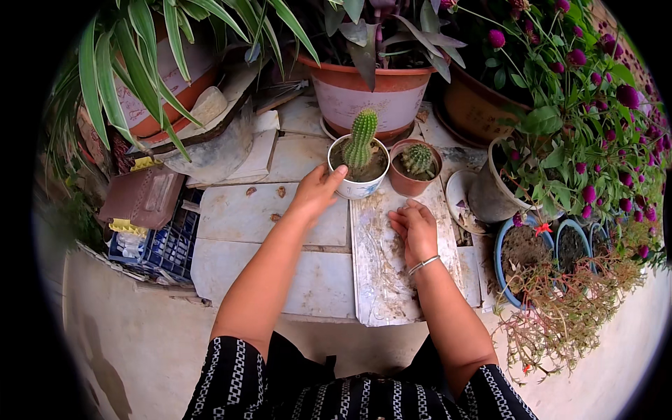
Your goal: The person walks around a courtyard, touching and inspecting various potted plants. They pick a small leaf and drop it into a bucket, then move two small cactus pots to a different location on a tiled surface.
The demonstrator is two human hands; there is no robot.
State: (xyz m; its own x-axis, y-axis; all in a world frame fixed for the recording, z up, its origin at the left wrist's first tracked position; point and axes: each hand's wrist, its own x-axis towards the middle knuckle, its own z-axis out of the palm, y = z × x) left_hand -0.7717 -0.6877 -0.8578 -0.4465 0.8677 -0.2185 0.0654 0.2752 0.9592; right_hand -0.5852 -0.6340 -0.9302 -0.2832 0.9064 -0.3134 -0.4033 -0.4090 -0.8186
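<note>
A tall, ribbed green cactus (360,140) stands upright in a white pot (362,189) with a blue pattern on its side. My left hand (320,194) grips this pot at its left, the thumb over the rim and the fingers along the wall, partly hidden. Right beside it is a small reddish-brown pot (407,185) holding a round, spiny cactus (418,159). Just below that pot, my right hand (416,227) is closed above a dirt-stained white board (378,262), fingers curled in. Whether anything is inside them is hidden.
Behind the cacti sits a large orange-and-white planter (371,94) of purple-leaved plants. A striped leafy plant (143,70) overhangs the left, above a blue crate (168,241). Purple flowers (588,140), a grey pot (493,189) and blue-rimmed pots (500,262) crowd the right.
</note>
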